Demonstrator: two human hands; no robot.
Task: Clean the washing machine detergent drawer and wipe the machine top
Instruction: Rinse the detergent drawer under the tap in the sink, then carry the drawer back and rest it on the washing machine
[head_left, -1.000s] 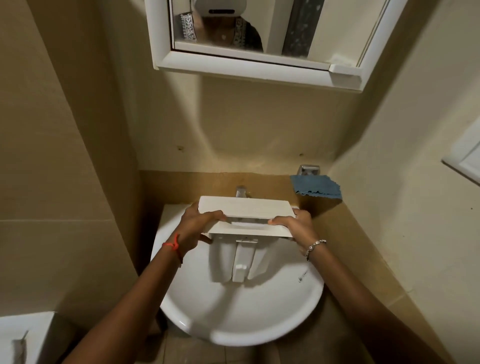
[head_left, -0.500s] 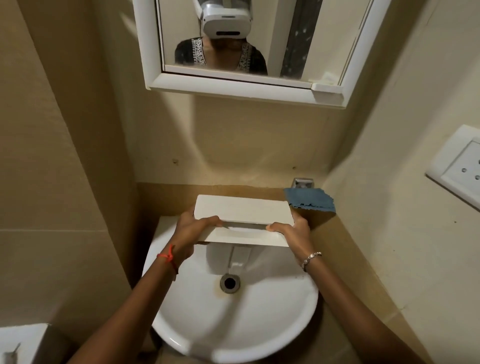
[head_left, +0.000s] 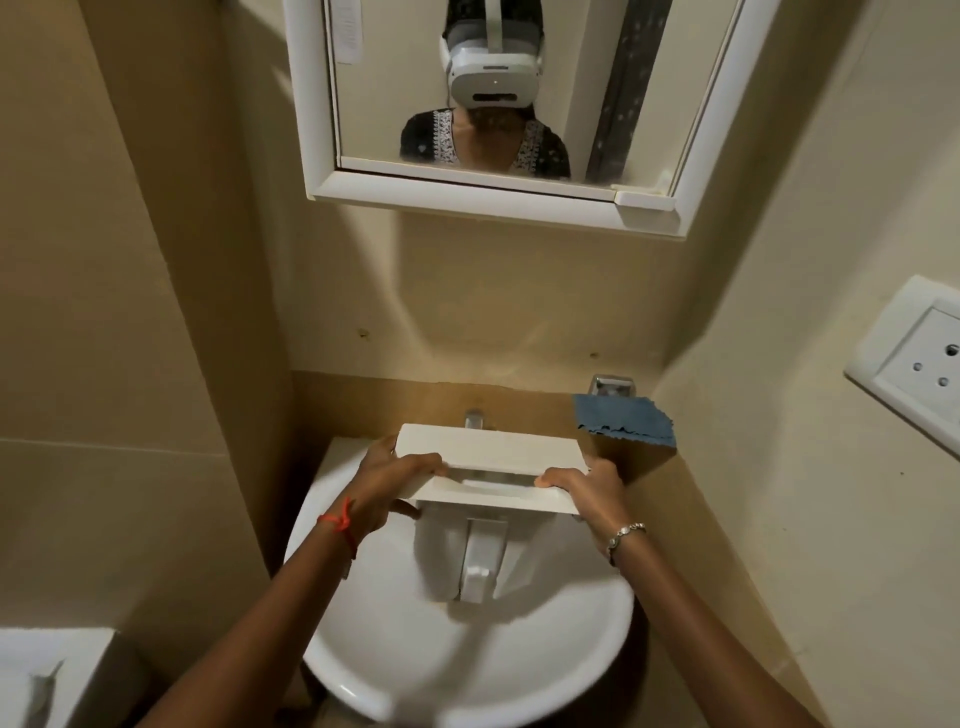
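I hold the white detergent drawer (head_left: 488, 457) over the white washbasin (head_left: 395, 670), its front panel up and its compartments hanging down into the bowl. My left hand (head_left: 389, 483) grips the panel's left end, thumb on the front face. My right hand (head_left: 587, 491) grips the right end. A blue cloth (head_left: 626, 420) lies on the ledge at the back right, apart from both hands. The washing machine is out of view.
The tap (head_left: 474, 418) pokes up just behind the drawer. A white-framed mirror cabinet (head_left: 498, 200) hangs above the basin. A wall socket (head_left: 914, 358) sits on the right wall. A white fixture (head_left: 47, 670) fills the lower left corner.
My view has tilted upward, showing more of the mirror. The drawer stays gripped in both hands; its compartments hang down into the bowl again, covering the drain that showed half a second ago.
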